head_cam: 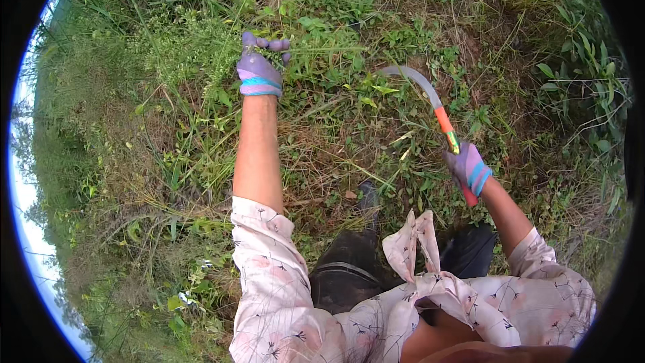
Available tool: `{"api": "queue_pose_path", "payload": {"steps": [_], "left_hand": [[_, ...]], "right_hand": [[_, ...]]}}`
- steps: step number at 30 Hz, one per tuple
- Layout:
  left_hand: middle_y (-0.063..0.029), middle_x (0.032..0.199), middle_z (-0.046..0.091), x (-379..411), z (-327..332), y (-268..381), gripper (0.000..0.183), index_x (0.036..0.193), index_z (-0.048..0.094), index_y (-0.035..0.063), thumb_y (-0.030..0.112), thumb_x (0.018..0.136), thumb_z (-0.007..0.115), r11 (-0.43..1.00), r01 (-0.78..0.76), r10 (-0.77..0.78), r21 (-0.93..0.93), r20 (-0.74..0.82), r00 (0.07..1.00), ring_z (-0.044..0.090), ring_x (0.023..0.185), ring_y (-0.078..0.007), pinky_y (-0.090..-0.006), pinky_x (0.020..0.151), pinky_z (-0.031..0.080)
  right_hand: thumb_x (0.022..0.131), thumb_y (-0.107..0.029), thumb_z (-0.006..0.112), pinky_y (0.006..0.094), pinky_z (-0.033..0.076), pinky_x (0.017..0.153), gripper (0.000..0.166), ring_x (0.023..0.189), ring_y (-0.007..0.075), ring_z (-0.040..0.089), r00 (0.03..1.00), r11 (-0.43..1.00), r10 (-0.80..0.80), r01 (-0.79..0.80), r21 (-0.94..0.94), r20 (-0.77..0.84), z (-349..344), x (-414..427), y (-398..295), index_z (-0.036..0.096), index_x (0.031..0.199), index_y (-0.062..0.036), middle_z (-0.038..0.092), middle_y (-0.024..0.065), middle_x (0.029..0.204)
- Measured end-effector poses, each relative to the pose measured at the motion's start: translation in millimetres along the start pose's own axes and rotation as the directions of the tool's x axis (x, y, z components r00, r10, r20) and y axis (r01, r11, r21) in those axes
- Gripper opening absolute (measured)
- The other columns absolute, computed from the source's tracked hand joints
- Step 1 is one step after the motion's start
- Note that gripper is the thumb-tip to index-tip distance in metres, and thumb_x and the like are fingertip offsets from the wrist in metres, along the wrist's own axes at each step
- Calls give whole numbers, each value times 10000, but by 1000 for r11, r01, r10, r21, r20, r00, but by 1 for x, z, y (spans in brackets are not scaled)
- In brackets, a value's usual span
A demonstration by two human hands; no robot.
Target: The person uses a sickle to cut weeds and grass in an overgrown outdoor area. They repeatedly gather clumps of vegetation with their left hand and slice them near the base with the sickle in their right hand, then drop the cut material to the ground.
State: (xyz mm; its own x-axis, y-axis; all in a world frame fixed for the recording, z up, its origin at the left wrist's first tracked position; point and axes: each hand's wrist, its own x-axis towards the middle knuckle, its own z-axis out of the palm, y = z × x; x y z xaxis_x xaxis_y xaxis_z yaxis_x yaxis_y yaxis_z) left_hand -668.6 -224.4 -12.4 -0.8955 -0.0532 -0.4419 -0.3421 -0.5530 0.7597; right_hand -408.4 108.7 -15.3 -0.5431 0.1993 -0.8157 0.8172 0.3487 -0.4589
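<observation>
My left hand (261, 65), in a purple work glove with a pink and blue cuff, reaches forward and is closed around some green weed stems (269, 55). Leafy weeds with small pale flowers (196, 43) stand just left of it. In a matching glove, my right hand (466, 166) grips the handle of a sickle (443, 120). Its handle is orange-red with a yellow-green sticker, and the curved metal blade (415, 76) points left over low plants, apart from my left hand.
Tall grass and brush (90, 161) rise on the left. Cut stalks and dry grass (322, 161) lie on the ground before me. A leafy shrub (589, 65) grows at the right. Below is my dark boot (347, 272) among the weeds.
</observation>
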Motion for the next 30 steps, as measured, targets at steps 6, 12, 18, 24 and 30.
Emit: {"api": "queue_pose_path", "payload": {"steps": [6, 12, 18, 24, 30], "left_hand": [[-58, 534, 527, -65, -104, -35, 433, 872, 588, 26, 434, 924, 453, 810, 271, -190, 520, -204, 960, 560, 511, -207, -317, 452, 357], [-36, 802, 629, -64, -188, -58, 329, 1010, 567, 73, 371, 941, 445, 784, 379, -178, 491, -406, 896, 597, 648, -172, -328, 527, 384], [-53, 1015, 633, -47, -238, -63, 382, 1199, 500, 85, 364, 952, 411, 724, 434, -158, 536, -484, 861, 638, 726, -191, -364, 528, 400], [-135, 748, 672, -32, -242, -77, 447, 1044, 579, 19, 435, 929, 462, 704, 454, -99, 546, -557, 825, 546, 504, -216, -340, 436, 397], [-97, 913, 570, -92, -199, -35, 600, 1179, 464, -63, 391, 830, 646, 784, 215, -9, 582, -336, 942, 560, 679, -172, -299, 564, 456]], "right_hand": [[814, -183, 566, 287, 374, 351, 179, 356, 122, 422, 989, 955, 28, 16, 296, -143, 28, -48, 44, 463, 757, -49, 477, 18, 530], [807, -227, 568, 387, 455, 440, 268, 467, 265, 576, 999, 990, -36, 32, -139, -26, 81, 51, -17, 533, 825, 38, 555, 146, 571], [772, -239, 567, 438, 474, 592, 264, 635, 391, 594, 995, 935, 35, -1, -355, 90, 68, -80, 108, 562, 829, 18, 567, 251, 666], [840, -127, 544, 289, 373, 345, 131, 359, 125, 453, 984, 967, 157, -172, 190, 89, 24, -139, 75, 482, 770, -36, 471, 17, 507], [812, -167, 581, 328, 424, 414, 201, 427, 173, 523, 976, 975, 182, -165, -148, 115, 21, -112, 47, 496, 820, 15, 529, 83, 562]]}}
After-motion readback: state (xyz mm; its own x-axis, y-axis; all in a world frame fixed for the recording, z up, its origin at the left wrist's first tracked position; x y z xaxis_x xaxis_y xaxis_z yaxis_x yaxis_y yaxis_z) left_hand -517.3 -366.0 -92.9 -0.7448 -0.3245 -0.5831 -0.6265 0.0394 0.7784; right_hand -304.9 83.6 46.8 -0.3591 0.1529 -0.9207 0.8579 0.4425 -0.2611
